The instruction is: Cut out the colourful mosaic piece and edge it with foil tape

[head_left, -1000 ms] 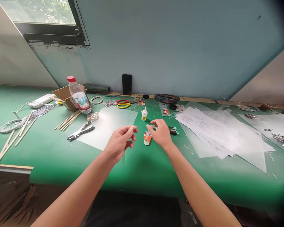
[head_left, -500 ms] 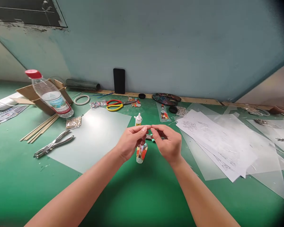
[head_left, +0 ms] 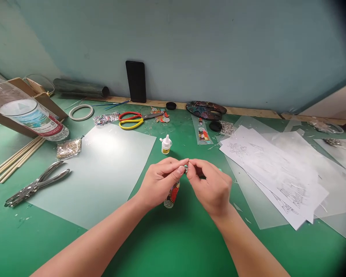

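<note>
My left hand [head_left: 165, 177] and my right hand [head_left: 210, 181] meet over the middle of the green table, thumb pressed to forefinger on each. Their fingertips touch at a spot where something too small to name may be pinched. Below my left hand shows a colourful patterned piece [head_left: 172, 195] with a rounded, pale lower end; its upper part is hidden behind the fingers. A bit of a dark and green object lies behind the fingertips, mostly covered. Just beyond my hands stands a small white glue bottle [head_left: 166, 145] with a nozzle tip.
Left: a frosted sheet [head_left: 103, 169], a hole punch [head_left: 34, 186], wooden sticks [head_left: 19, 157], a bag of small rings [head_left: 69, 148] and a tilted water bottle [head_left: 31, 115]. Behind: scissors [head_left: 132, 120] and an upright phone [head_left: 136, 81]. Right: sketched papers [head_left: 271, 169] over clear sheets.
The view has moved closer and tipped, so the table things appear larger and shifted. My hands stay pinched together, now hiding more of the object behind the fingertips.
</note>
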`<control>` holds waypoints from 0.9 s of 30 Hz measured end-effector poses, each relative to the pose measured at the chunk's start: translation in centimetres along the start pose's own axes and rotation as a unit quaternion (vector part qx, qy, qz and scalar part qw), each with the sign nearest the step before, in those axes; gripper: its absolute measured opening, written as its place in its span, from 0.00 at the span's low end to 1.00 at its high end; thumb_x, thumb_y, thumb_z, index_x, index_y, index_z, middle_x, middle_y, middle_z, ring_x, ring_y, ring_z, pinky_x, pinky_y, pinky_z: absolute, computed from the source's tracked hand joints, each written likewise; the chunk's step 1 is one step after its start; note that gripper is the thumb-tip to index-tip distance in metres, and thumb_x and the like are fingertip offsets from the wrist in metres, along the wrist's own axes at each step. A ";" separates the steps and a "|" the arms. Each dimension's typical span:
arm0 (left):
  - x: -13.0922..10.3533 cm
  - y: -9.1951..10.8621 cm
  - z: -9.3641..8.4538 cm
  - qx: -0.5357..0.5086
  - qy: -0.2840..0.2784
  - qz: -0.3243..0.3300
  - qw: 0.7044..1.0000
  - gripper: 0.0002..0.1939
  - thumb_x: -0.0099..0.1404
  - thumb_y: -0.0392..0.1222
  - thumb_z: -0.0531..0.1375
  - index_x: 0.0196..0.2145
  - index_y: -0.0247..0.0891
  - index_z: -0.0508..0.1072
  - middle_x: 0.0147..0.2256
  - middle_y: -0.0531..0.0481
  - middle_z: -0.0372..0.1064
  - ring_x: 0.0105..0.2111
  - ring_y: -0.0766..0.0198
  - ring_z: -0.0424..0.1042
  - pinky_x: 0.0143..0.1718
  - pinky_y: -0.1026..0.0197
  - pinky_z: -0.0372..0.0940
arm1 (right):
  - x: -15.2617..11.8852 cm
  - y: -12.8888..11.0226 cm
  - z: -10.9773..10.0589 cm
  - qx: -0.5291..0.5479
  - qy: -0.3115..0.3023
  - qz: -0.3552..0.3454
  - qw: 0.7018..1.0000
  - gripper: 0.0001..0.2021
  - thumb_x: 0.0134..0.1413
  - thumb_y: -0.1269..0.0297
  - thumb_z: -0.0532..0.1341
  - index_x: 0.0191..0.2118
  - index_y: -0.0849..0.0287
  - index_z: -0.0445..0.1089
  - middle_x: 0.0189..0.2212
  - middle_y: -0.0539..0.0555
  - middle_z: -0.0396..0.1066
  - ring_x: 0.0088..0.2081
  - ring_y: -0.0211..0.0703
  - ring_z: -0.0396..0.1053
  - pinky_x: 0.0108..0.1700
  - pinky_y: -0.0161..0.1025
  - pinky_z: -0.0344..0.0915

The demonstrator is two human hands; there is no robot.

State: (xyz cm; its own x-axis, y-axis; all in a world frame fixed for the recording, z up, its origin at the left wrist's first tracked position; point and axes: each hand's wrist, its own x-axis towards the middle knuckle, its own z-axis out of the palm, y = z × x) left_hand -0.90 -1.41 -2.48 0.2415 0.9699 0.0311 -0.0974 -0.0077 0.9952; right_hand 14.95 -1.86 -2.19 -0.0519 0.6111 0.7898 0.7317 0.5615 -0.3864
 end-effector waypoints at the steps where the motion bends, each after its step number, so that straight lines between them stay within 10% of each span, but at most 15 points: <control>1: 0.1 0.1 -0.1 0.015 -0.001 0.011 1.000 0.13 0.68 0.45 0.65 0.48 0.47 0.84 0.35 0.46 0.73 0.33 0.64 0.70 0.32 0.62 0.66 | 0.1 0.1 0.0 0.000 -0.002 0.002 1.000 0.09 0.61 0.77 0.61 0.33 0.56 0.72 0.25 0.50 0.77 0.24 0.37 0.74 0.30 0.33 0.72; 7: 0.2 0.6 -0.3 0.038 -0.018 0.039 0.998 0.10 0.67 0.46 0.66 0.43 0.45 0.86 0.32 0.47 0.73 0.30 0.65 0.69 0.32 0.61 0.66 | 0.3 0.5 -0.5 0.001 -0.042 -0.021 0.999 0.10 0.61 0.78 0.58 0.32 0.55 0.69 0.24 0.49 0.74 0.24 0.35 0.70 0.29 0.32 0.68; 19: 0.0 -0.3 -0.8 -0.207 -0.020 -0.106 0.972 0.14 0.63 0.52 0.70 0.44 0.44 0.86 0.35 0.47 0.76 0.25 0.71 0.65 0.29 0.63 0.66 | 0.2 -0.1 -0.7 0.066 -0.009 0.060 0.996 0.07 0.59 0.73 0.62 0.30 0.56 0.69 0.23 0.47 0.72 0.22 0.34 0.70 0.26 0.32 0.70; 27: -0.3 -0.1 -0.7 -0.082 -0.027 -0.020 0.996 0.12 0.68 0.48 0.66 0.48 0.47 0.84 0.36 0.48 0.77 0.27 0.70 0.67 0.31 0.64 0.67 | 0.0 0.0 -0.4 0.086 -0.033 0.035 0.995 0.06 0.63 0.75 0.62 0.38 0.59 0.77 0.32 0.54 0.82 0.29 0.40 0.80 0.32 0.35 0.77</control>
State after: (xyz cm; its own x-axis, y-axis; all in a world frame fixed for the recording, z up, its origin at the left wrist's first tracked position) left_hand -1.60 -1.58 -2.65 0.2997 0.9540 0.0005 -0.2421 0.0756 0.9673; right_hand 15.21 -2.11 -2.00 -0.0536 0.6849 0.7267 0.6091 0.5991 -0.5197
